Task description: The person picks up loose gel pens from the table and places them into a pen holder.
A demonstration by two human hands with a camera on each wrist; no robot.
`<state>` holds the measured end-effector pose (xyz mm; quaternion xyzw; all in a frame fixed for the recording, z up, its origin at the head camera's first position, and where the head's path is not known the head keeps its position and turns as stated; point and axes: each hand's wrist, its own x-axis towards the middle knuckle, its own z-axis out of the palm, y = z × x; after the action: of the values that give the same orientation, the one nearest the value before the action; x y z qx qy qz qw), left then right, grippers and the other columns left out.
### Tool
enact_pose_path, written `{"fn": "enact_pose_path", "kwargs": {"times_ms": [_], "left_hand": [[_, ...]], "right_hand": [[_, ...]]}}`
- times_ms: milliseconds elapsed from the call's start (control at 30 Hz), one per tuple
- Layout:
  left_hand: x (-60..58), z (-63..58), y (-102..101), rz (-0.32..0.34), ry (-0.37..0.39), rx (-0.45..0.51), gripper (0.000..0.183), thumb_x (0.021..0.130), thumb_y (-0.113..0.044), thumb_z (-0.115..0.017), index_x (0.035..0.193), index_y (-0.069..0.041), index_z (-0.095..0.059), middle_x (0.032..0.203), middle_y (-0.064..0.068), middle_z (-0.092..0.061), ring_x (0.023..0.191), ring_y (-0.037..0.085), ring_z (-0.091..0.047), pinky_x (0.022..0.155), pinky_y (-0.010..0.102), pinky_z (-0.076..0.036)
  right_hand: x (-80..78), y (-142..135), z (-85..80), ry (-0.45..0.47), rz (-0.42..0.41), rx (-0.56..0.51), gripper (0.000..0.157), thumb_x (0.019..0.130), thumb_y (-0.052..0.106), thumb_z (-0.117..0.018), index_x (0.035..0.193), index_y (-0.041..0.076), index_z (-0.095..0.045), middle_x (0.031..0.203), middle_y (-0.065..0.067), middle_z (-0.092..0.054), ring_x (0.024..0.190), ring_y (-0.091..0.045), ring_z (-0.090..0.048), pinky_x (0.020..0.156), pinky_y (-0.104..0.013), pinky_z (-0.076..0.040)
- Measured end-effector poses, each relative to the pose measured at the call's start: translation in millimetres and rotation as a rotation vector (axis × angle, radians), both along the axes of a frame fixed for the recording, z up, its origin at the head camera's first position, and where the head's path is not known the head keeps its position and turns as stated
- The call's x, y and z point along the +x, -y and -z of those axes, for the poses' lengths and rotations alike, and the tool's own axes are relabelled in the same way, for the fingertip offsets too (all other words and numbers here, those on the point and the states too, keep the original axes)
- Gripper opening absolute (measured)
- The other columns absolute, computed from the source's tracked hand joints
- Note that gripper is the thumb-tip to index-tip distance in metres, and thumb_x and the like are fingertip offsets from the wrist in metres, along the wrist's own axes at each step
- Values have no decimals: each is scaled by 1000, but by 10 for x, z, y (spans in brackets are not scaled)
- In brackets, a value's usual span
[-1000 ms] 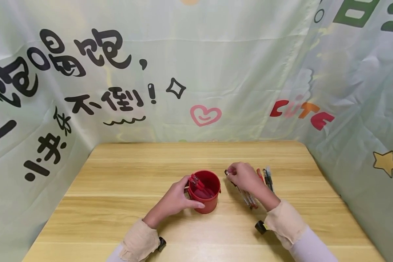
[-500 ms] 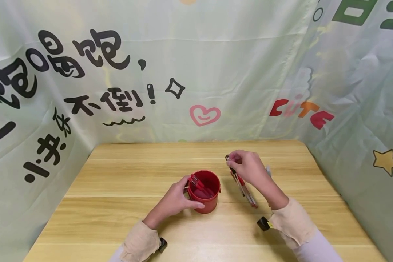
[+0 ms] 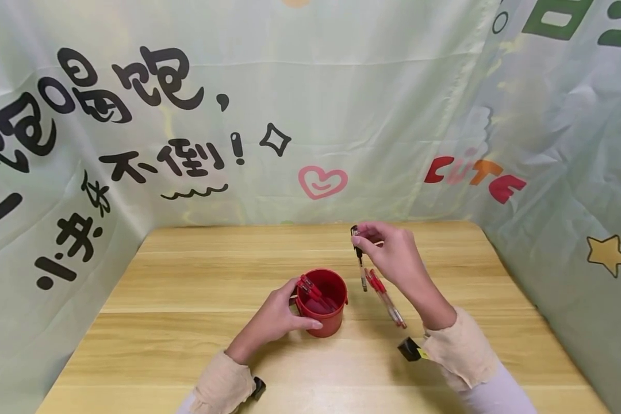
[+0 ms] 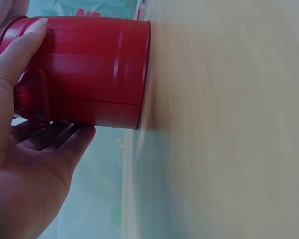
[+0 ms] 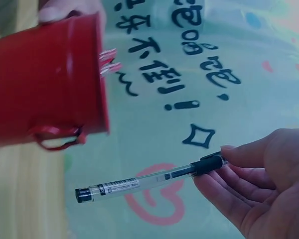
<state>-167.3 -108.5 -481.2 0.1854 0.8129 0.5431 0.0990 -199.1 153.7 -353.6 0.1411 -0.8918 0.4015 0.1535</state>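
Observation:
A red metal bucket (image 3: 328,322) stands on the table, and my left hand (image 3: 275,313) holds it from the left side. The left wrist view shows the thumb on one side of the bucket (image 4: 89,69) and the fingers on the other. Red pens (image 3: 310,289) lean inside the bucket with their caps at its rim. My right hand (image 3: 393,250) pinches a clear-barrelled gel pen (image 3: 362,270) by its black cap end. That pen hangs tip-down above the table, right of the bucket; the right wrist view shows its labelled barrel (image 5: 122,185).
Red pens (image 3: 385,299) lie on the wooden table (image 3: 196,276), below my right hand. A printed pale green cloth (image 3: 372,115) encloses the table's back and sides. A small black device (image 3: 409,349) is strapped at my right wrist.
My right hand has lifted the black-capped pen off the other pens and moved it farther back, bringing it from slanted to nearly upright. The left hand and the bucket have stayed in place.

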Motion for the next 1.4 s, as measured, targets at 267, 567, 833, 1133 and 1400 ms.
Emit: {"fn": "enact_pose_path", "kwargs": {"times_ms": [267,567,833,1133,1400], "left_hand": [[2,17,0,8,-16,13,94,73,-40,-95,152,-25,-47,144,-8,-62,133,16,-60,111,37,-54],[-5,41,-3,16,-41,30,88,73,-41,-95,148,-34,-50,141,-12,-64,131,12,-61,111,35,-53],[2,25,-2,16,-39,27,87,73,-41,-95,147,-35,-50,139,-15,-64,131,9,-61,112,34,-52],[10,26,5,19,-35,36,85,75,-39,-94,147,-31,-51,141,-14,-63,130,9,-62,111,34,-53],[15,22,12,17,-41,23,84,75,-42,-93,147,-29,-51,140,-13,-64,128,9,-63,110,33,-53]], "right_hand": [[54,134,-161,-78,-28,-83,20,93,14,-79,110,4,-75,101,-10,-78,93,-23,-77,85,-43,-65],[64,306,-233,-148,-108,-123,21,92,13,-80,110,4,-76,100,-9,-78,93,-21,-77,80,-37,-66],[50,472,-169,-176,-182,-112,17,92,12,-79,107,4,-76,97,-9,-79,87,-19,-76,77,-33,-66],[23,624,-9,-128,-256,-84,15,90,9,-80,103,4,-76,96,-8,-80,86,-17,-77,75,-29,-66],[2,693,130,-90,-285,-20,11,92,12,-78,102,7,-76,97,-6,-79,86,-15,-76,73,-26,-65]]}}
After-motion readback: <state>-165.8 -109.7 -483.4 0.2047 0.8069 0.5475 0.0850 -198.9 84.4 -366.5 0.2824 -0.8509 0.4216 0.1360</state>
